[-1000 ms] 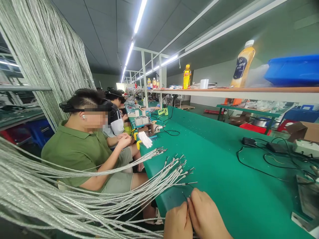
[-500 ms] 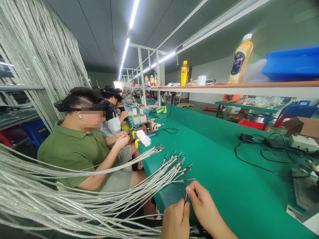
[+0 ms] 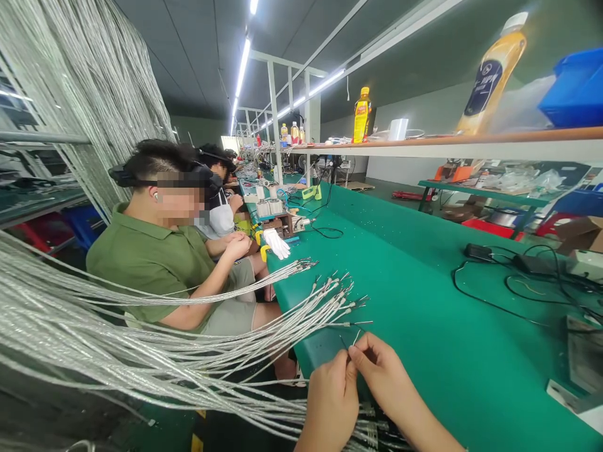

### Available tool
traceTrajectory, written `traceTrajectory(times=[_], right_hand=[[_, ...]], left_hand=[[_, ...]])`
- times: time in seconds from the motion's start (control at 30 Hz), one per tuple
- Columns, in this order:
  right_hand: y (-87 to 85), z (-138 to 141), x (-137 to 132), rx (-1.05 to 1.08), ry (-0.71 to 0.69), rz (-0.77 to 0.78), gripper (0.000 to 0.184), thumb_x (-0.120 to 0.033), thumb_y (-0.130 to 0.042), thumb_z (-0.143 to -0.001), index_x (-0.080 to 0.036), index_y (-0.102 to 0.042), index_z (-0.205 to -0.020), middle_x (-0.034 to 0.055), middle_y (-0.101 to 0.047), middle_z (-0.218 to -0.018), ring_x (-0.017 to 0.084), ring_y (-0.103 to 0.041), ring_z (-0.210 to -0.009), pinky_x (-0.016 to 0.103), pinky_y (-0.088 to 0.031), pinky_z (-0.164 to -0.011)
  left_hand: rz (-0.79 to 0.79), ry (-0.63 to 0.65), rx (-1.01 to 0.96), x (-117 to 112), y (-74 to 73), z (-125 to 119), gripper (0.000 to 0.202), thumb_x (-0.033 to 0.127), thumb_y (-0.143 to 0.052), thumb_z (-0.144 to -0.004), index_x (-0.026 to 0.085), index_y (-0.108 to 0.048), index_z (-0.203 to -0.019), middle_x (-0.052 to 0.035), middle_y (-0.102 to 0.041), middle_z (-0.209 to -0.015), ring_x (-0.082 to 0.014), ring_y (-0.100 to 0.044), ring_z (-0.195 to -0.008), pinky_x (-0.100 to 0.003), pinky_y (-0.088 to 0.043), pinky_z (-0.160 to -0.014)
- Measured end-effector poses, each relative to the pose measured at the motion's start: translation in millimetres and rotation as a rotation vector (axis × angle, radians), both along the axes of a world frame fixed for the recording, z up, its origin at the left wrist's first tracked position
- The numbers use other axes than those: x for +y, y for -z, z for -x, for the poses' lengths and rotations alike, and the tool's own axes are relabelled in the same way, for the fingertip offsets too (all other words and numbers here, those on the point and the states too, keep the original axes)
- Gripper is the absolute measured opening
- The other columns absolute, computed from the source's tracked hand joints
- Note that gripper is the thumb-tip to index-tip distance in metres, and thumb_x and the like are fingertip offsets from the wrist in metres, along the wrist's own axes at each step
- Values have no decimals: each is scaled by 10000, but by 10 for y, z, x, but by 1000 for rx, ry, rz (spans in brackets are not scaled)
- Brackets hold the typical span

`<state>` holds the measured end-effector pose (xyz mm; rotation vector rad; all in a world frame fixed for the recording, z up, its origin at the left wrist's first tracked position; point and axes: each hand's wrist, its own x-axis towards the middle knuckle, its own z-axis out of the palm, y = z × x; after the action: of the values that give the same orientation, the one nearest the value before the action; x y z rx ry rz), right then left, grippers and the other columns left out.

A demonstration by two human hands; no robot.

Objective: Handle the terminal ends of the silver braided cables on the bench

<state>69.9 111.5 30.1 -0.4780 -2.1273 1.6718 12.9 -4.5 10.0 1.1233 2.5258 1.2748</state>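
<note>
**Inspector:** State of the hands?

**Recorder:** The left hand (image 3: 332, 405) and right hand (image 3: 384, 370) are close together, pinching a thin metal tip (image 3: 351, 353) between them. (Which cable it belongs to is too small to tell.)

**Inspector:** Location of the work?

**Recorder:** A long silver cable bundle (image 3: 141, 358) sweeps in from the left and crosses the near edge of the tabletop (image 3: 424, 282). Its crimped ends (image 3: 334, 307) fan out on the green surface, just above the hands.

**Inspector:** Room to move?

**Recorder:** To the right, green tabletop runs well out to some black cords (image 3: 499, 276). To the left, the bundle hangs near the left hand, with a seated worker (image 3: 151, 263) in a green polo beyond it, well apart.

**Inspector:** Change from the earlier frame?

**Recorder:** The view has tilted and the shelf (image 3: 424, 147) rides higher. The hands have closed in on the tip, which stood in a wider gap before. The fanned ends lie much as they did.
</note>
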Motion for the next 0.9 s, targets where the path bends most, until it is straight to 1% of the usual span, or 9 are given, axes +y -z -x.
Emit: traceTrajectory(times=[0.13, 0.2, 0.27, 0.37, 0.43, 0.63, 0.8, 0.9], right_hand=[[-98, -15, -63, 33, -70, 208, 294, -404, -577, -911, -174, -540, -732, -20, -497, -712, 143, -414, -678, 259, -343, -630], [-119, -13, -70, 40, -99, 263, 291, -397, -588, -910, -170, -545, -731, -27, -475, -692, 133, -388, -654, 253, -327, -611], [-103, -4, -53, 50, -100, 243, 299, -406, -601, -902, -171, -546, -725, -25, -479, -687, 136, -394, -656, 257, -333, -617], [-43, 3, -15, 33, -51, 130, 320, -435, -606, -894, -178, -548, -713, -6, -524, -704, 158, -438, -679, 278, -361, -646], [-10, -3, -9, 14, -25, 96, 334, -444, -601, -895, -181, -544, -697, 2, -540, -706, 168, -455, -690, 286, -371, -655], [20, -2, -80, 64, -50, 246, 308, -417, -604, -908, -182, -539, -721, -32, -479, -672, 138, -392, -647, 259, -342, -608], [-19, 6, -123, 122, -71, 249, 301, -403, -611, -911, -177, -558, -719, -7, -533, -720, 160, -443, -705, 275, -381, -661], [-51, -5, -138, 128, -82, 272, 300, -403, -617, -911, -173, -580, -721, -2, -547, -725, 163, -450, -713, 277, -384, -674]], left_hand=[[-25, 11, -50, -14, 23, 0, 377, 387, -279, -993, 221, -615, -954, -57, -702, -857, -180, -660, -788, -240, -410, -652], [-35, 20, -80, -20, 37, 0, 374, 398, -269, -995, 224, -596, -949, -51, -700, -882, -183, -657, -820, -245, -414, -681], [-22, 19, -91, -23, 50, 0, 389, 417, -256, -995, 223, -591, -961, -55, -693, -881, -191, -652, -816, -253, -406, -671], [16, 8, -79, -16, 71, -4, 419, 443, -241, -992, 223, -595, -960, -59, -680, -841, -204, -646, -784, -265, -378, -634], [25, 0, -62, -8, 93, -5, 431, 450, -233, -990, 224, -596, -943, -58, -674, -818, -213, -646, -772, -270, -366, -621], [-30, -20, -60, -8, 156, 7, 424, 451, -250, -985, 231, -612, -993, -57, -689, -836, -226, -664, -808, -278, -409, -656], [-70, -10, -82, -27, 138, 5, 397, 433, -272, -984, 237, -615, -1018, -55, -698, -859, -217, -666, -807, -269, -414, -651], [-87, -24, -88, -33, 126, 0, 387, 432, -274, -987, 246, -613, -1002, -43, -695, -835, -204, -654, -763, -266, -378, -626]])
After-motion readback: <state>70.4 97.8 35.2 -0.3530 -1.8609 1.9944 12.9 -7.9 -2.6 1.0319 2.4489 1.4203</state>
